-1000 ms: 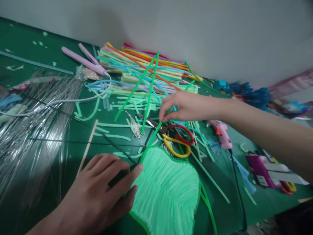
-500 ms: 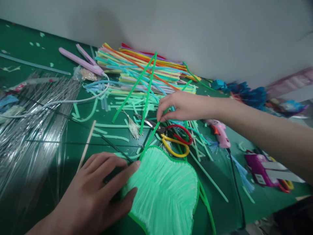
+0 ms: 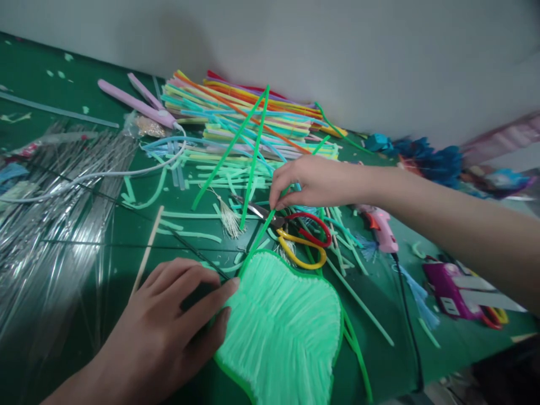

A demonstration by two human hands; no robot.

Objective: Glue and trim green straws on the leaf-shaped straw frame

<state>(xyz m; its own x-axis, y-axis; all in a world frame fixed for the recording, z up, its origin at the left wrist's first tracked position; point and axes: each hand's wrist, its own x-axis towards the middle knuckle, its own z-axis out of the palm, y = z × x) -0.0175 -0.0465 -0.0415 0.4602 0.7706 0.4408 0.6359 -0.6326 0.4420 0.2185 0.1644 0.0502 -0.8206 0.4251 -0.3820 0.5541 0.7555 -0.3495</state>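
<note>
A light green leaf-shaped piece (image 3: 282,326), streaked like flattened fuzzy stems and edged in darker green, lies at the bottom centre. My right hand (image 3: 295,183) pinches a bright green pipe cleaner (image 3: 259,235) between thumb and fingers; this strip runs down to the leaf's upper left edge. At that same edge rests my left hand (image 3: 172,320), its index fingertip touching the border and the thumb held apart below. Under and beside the right hand, scissors (image 3: 304,259) with one red and one yellow handle lie on the table. A folded green pipe cleaner (image 3: 255,152) sits beyond them.
Bundles of coloured pipe cleaners (image 3: 253,107) lie at the back against the wall. A pink flat iron (image 3: 130,101) with its cord and silvery strands (image 3: 54,225) occupy the left. On the right are a pink glue gun (image 3: 383,230) and a magenta device (image 3: 447,287).
My left hand has shifted very slightly left, its thumb drawing back a little from the leaf. The right hand keeps its pinch in nearly the same place.
</note>
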